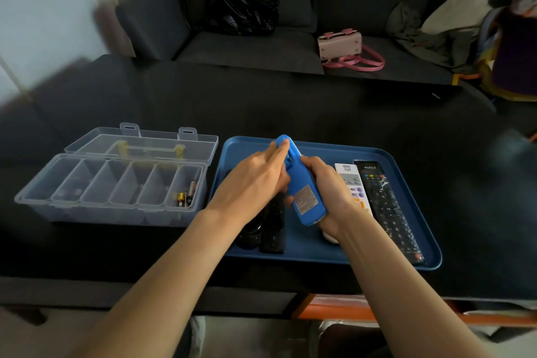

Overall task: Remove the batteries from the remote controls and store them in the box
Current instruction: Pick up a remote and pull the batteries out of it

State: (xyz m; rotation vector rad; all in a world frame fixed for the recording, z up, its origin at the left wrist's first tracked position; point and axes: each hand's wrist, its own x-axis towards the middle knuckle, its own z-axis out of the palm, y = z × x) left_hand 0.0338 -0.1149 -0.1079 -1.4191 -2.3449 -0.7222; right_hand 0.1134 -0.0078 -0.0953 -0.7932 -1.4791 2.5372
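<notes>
The right hand [325, 192] is wrapped around the lower half of a blue remote control [302, 186], fingers curled behind it and the thumb at its near edge, holding it tilted with its back upward so that a grey label faces the camera. The left hand [255, 180] grips the same remote from the other side, its index finger stretched along the upper part toward the rounded top end and the remaining fingers curled against the body. The remote is held above a blue tray [319, 253], clear of its surface. Directly beneath the left hand lie two black remotes [270, 229] side by side on the tray. Just right of the right hand lies a white remote [353, 183] with coloured buttons, and touching it on the far side a long black remote [389, 209], both lengthwise on the tray. Left of the grip, beside the tray, stands a clear plastic box [110, 186] with its lid folded back, divided into a row of compartments; the compartment nearest the tray holds several batteries [186, 196]. Everything rests on a black table [290, 102]. Beyond it is a dark sofa [252, 46] carrying a black plastic bag [241, 6] and a pink handbag [343, 46].
</notes>
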